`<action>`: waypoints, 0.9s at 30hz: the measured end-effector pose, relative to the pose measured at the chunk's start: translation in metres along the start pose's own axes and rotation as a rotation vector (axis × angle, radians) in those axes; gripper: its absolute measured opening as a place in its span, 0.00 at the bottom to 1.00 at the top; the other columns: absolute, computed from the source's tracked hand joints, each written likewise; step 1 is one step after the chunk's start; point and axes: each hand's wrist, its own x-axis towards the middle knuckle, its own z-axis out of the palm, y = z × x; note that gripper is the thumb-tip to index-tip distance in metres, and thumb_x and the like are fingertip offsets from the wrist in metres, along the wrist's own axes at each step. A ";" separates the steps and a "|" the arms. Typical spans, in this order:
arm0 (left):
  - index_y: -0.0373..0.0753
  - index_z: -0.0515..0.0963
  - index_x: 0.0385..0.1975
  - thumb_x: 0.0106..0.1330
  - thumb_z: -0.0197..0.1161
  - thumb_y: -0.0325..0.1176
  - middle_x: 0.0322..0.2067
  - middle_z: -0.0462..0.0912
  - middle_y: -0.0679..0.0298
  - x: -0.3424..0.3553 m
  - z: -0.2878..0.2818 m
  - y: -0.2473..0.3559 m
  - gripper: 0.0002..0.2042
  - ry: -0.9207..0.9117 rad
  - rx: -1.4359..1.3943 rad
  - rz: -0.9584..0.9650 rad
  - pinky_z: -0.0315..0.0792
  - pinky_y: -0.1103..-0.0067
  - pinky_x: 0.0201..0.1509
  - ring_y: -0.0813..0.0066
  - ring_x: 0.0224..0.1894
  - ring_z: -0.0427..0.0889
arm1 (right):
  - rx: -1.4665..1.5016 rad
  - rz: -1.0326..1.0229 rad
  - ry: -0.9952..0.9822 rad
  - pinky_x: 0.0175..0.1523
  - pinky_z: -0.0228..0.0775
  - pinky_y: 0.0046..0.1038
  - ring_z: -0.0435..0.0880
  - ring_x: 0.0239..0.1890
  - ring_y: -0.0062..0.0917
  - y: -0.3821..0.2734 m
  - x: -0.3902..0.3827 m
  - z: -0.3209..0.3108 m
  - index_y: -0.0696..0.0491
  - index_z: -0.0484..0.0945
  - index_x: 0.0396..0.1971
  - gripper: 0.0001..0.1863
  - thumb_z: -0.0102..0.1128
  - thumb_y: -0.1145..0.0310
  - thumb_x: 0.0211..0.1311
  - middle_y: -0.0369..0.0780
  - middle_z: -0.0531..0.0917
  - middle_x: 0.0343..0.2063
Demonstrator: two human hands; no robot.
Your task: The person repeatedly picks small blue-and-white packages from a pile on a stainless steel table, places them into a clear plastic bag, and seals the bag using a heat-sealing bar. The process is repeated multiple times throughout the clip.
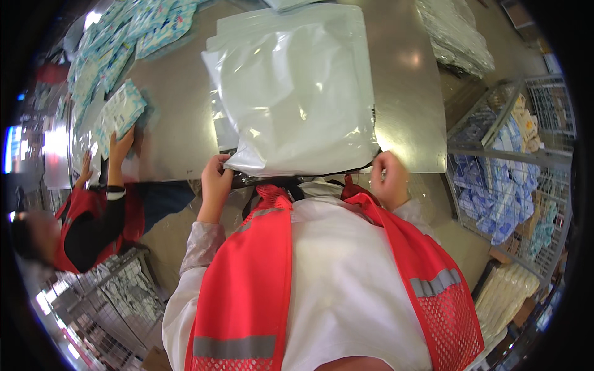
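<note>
A stack of glossy white plastic bags [291,93] lies on the metal table in front of me, with a dark strip along its near edge. My left hand [216,180] is closed, thumb and fingers pinching the near left corner of the top bag. At the near right corner my right hand [390,177] has its fingers curled in on the bag's edge. What lies between those fingertips is partly hidden.
Blue-and-white patterned packages [158,28] are heaped at the far left; a co-worker's hands [120,148] handle one. Clear plastic-wrapped goods [456,37] lie at the far right. A wire cage [510,154] with blue items stands at the table's right.
</note>
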 end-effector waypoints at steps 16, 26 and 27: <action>0.34 0.77 0.38 0.67 0.64 0.31 0.34 0.82 0.62 -0.046 -0.010 -0.001 0.08 0.041 -0.703 -0.426 0.80 0.80 0.38 0.73 0.38 0.85 | 0.140 -0.764 -0.397 0.52 0.72 0.43 0.80 0.48 0.42 -0.112 0.063 0.214 0.52 0.80 0.50 0.17 0.58 0.64 0.62 0.47 0.82 0.46; 0.36 0.76 0.39 0.67 0.61 0.33 0.36 0.83 0.60 -0.033 -0.030 -0.007 0.08 -0.155 -0.757 -0.458 0.80 0.73 0.46 0.66 0.41 0.86 | 0.191 -0.544 -0.228 0.48 0.68 0.37 0.76 0.45 0.37 -0.137 0.018 0.232 0.51 0.77 0.30 0.06 0.64 0.68 0.56 0.37 0.78 0.38; 0.36 0.76 0.39 0.67 0.61 0.33 0.36 0.84 0.60 -0.031 -0.031 -0.008 0.08 -0.184 -0.735 -0.459 0.80 0.73 0.46 0.65 0.41 0.86 | 0.209 -0.524 -0.226 0.48 0.68 0.37 0.76 0.45 0.37 -0.139 0.019 0.233 0.51 0.76 0.31 0.07 0.64 0.68 0.56 0.37 0.78 0.38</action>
